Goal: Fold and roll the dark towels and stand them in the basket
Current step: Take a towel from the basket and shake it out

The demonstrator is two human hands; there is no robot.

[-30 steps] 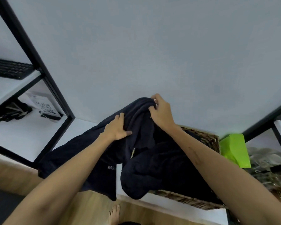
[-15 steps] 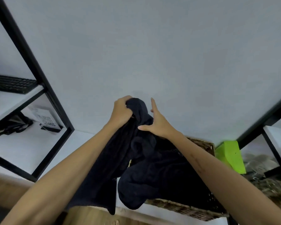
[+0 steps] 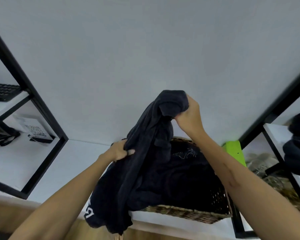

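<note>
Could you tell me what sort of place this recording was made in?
Probably a home office or utility corner: a black-framed white shelf unit holds a keyboard, a wicker basket holds dark towels, and the floor is wood.

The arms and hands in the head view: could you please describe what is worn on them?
Both forearms are bare, with no sleeves in view. The left hand and the right hand wear no gloves, and no rings, watch or bracelets show. The right forearm bears a small dark mark.
</note>
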